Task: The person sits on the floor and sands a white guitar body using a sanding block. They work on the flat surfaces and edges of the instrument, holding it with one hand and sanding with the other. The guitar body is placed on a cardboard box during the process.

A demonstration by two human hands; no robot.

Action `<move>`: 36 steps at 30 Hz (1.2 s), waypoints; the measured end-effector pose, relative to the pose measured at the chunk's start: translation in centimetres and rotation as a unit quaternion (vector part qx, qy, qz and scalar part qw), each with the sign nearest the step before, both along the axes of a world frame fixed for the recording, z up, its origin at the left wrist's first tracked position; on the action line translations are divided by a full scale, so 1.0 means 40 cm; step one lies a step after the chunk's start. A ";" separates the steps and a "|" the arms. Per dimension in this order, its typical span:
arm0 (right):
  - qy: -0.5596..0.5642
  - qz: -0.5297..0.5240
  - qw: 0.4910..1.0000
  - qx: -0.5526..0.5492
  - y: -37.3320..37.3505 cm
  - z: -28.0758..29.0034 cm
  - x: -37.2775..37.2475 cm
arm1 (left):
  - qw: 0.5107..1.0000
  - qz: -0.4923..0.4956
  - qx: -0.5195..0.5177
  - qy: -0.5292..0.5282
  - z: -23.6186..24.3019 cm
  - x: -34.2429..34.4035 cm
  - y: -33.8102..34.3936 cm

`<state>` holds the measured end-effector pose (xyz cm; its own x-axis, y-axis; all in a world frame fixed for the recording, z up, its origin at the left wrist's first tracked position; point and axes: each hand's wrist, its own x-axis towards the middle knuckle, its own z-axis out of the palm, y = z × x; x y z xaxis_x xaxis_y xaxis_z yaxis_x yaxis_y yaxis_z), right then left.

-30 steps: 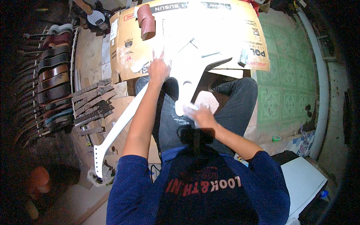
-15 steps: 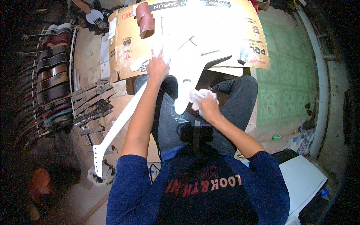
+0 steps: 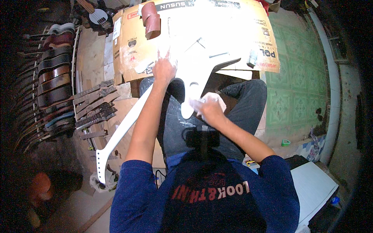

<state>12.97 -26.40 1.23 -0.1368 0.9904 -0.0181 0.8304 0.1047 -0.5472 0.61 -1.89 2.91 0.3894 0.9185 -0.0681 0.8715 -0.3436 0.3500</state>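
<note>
White guitar (image 3: 194,73) lies under left hand (image 3: 164,70), touching right hand (image 3: 210,108)

White unfinished guitar lying across the lap

The white guitar (image 3: 194,73) is lying flat, its pointed body resting on the knees and against cardboard, its long neck running down-left to the headstock. A pale sanding sheet (image 3: 211,101) is pressing against the body's lower horn.
</note>
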 end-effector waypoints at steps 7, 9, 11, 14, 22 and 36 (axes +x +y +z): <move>-0.030 0.027 0.999 -0.028 -0.039 0.082 -0.053 | 1.000 -0.011 -0.011 0.015 0.007 -0.004 -0.005; -0.019 -0.022 0.999 -0.042 0.018 0.046 -0.013 | 1.000 -0.013 -0.015 0.008 0.009 0.001 0.002; -0.033 -0.029 0.999 -0.019 0.011 0.053 -0.028 | 0.999 -0.012 -0.028 0.015 0.004 -0.005 -0.014; -0.020 0.056 0.998 0.010 -0.056 0.073 -0.076 | 0.999 -0.011 -0.022 0.024 0.014 0.007 0.001; -0.031 0.008 0.996 -0.081 -0.054 0.054 -0.078 | 1.000 0.005 -0.014 0.008 -0.010 0.005 -0.003; -0.005 -0.021 0.999 -0.049 -0.035 0.029 0.003 | 1.000 0.000 -0.004 -0.003 0.000 0.007 -0.008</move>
